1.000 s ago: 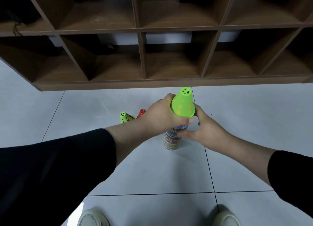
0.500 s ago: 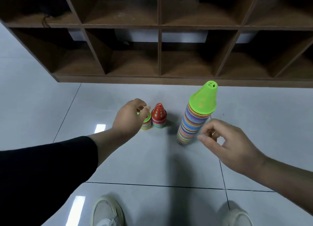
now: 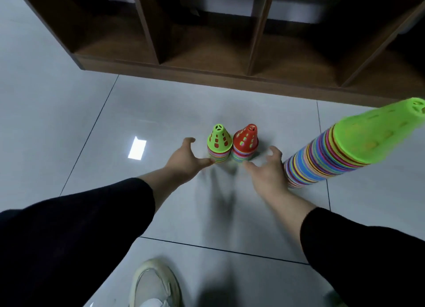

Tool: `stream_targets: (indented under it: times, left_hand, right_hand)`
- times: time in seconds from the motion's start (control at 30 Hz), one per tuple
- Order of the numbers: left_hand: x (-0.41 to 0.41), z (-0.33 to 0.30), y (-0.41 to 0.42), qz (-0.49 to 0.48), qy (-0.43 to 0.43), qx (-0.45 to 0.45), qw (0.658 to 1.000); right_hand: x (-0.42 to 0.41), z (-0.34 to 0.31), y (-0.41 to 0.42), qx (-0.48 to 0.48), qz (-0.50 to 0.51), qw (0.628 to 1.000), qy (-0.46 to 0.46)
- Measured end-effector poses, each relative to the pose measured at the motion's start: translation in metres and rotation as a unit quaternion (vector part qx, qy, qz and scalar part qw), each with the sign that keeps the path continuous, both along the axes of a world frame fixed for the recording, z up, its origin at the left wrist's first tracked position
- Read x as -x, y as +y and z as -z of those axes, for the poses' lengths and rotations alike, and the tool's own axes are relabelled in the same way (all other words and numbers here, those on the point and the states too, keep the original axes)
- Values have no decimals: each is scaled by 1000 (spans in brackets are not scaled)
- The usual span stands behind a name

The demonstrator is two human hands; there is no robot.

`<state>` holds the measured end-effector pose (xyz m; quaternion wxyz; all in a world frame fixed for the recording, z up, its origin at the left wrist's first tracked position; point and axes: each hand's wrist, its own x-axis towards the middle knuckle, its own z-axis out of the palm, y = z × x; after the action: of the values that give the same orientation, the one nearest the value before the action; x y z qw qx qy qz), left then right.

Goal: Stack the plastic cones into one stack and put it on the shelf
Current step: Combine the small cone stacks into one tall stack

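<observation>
Two short stacks of plastic cones stand side by side on the floor: one topped by a green cone [image 3: 219,138], one topped by a red cone [image 3: 245,138]. A tall multicoloured stack [image 3: 326,155] with a green cone on top stands free at the right. My left hand [image 3: 186,160] reaches toward the green-topped short stack, fingers spread, thumb tip near its base. My right hand [image 3: 266,168] is spread just right of the red-topped stack, holding nothing. Both hands are blurred by motion.
A dark wooden shelf [image 3: 207,69] with open cubbies runs along the back, its lowest compartments at floor level. Grey tiled floor [image 3: 69,122] lies all around. A pale shoe [image 3: 154,286] shows at the bottom edge.
The view has swung left and closer to the floor. My right hand has moved away from the tall stack toward the red-topped short stack. My left hand has opened beside the green-topped one.
</observation>
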<state>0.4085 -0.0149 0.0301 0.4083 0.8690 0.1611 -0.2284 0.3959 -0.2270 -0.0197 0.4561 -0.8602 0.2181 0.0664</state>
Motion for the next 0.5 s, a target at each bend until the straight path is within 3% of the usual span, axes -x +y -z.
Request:
stream_targets:
  times: [0.17,0.5]
  left_hand:
    - [-20,37,-6,2,27,90,996]
    - [-48,89,-30,4,-77,147,986]
  right_hand:
    - [-27,41,20,-35,53,998,29]
    - [-51,66,32,-113,110,986,-50]
